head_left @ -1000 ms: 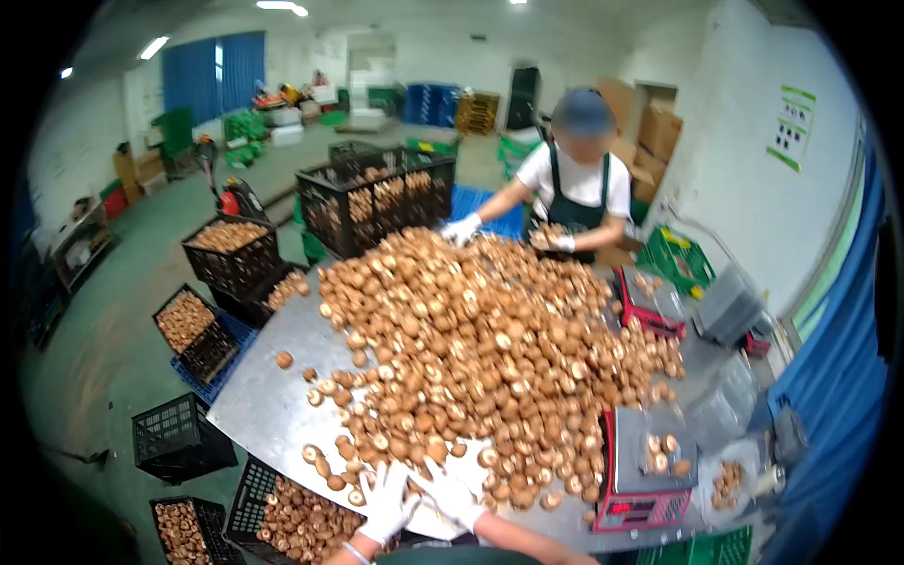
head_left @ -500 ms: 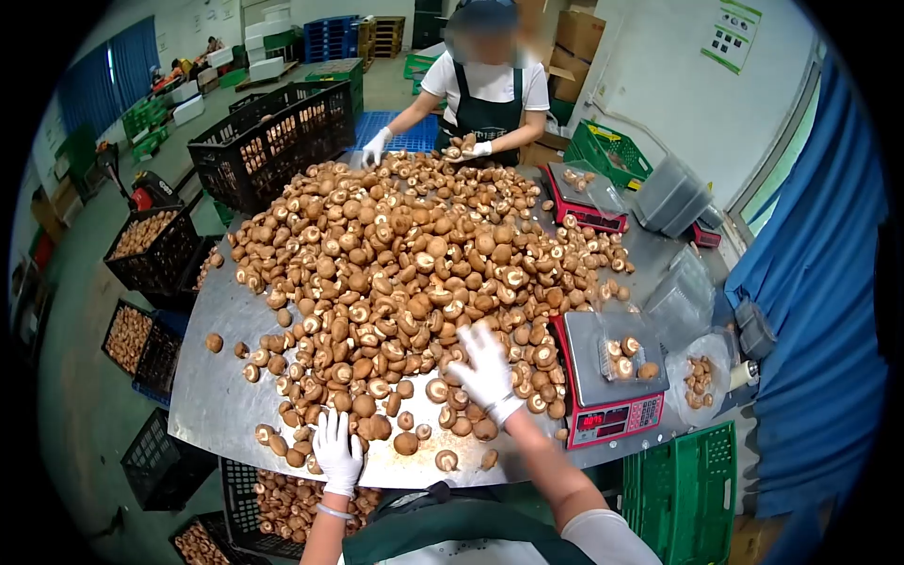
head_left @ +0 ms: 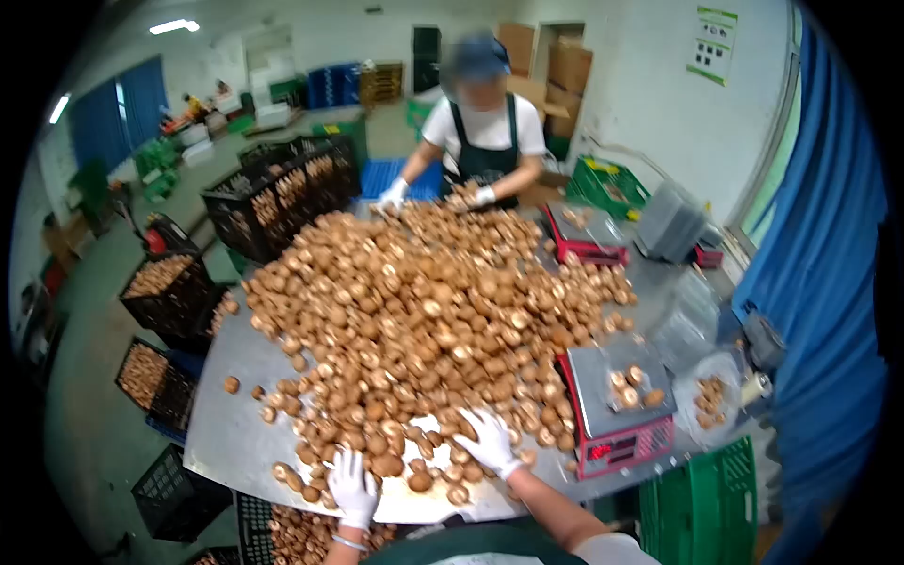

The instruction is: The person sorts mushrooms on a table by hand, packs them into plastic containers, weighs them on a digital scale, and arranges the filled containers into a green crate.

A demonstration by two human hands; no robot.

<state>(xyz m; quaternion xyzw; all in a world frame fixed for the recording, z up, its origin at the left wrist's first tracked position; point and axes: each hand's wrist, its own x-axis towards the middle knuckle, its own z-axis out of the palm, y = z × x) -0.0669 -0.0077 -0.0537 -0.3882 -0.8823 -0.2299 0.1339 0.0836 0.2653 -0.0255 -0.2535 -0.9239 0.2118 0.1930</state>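
Note:
A large heap of brown mushrooms covers much of the metal table. At the table's near edge, my left hand, in a white glove, lies with fingers spread beside a few loose mushrooms. My right hand, gloved too, rests with fingers apart on the near side of the heap, over some mushrooms. Neither hand holds anything that I can see. To the right, a red scale bears a clear tray with several mushrooms.
Across the table a person in white gloves handles mushrooms. Black crates of mushrooms stand at the left. A second scale, clear containers, a bag of mushrooms and a green crate are on the right.
Both hands have moved apart since the earliest frame. Over the last half second, my right hand has come back towards the near edge. The camera view has shifted.

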